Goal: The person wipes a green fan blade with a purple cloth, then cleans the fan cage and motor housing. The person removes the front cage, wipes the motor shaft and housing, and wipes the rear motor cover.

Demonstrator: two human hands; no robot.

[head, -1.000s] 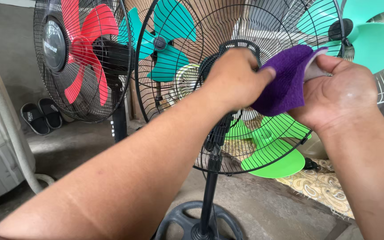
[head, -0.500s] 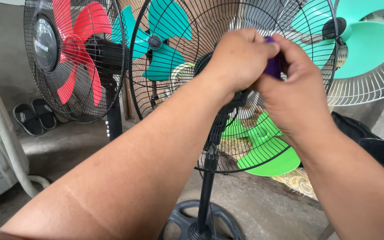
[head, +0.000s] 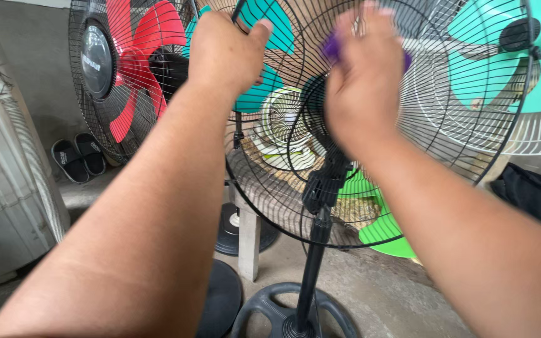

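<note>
Both hands have moved up since a second ago. The left hand [head: 226, 53], which was down at the hub, is now clamped over the top rim of the black wire fan guard [head: 270, 188], fingers curled round the wires, so it looks like it's steadying the fan now. The right hand [head: 361, 81] has shifted up too and is blurry, pressed flat on the guard with the purple cloth [head: 332, 45] bunched under the fingers. A second ago most of that cloth was showing; now only a scrap peeks out, so I'd say the wiping has gone from the middle to the upper wires.

The guard sits on a black pedestal stand [head: 311, 263] with a round base on a dusty concrete floor [head: 396, 294]. There's a red-bladed fan [head: 126, 69] behind on the left, teal-bladed ones beyond, a green blade [head: 389, 241] low down, a pair of black sandals [head: 77, 158] by the wall and a grey ribbed hose [head: 29, 163] on the far left.
</note>
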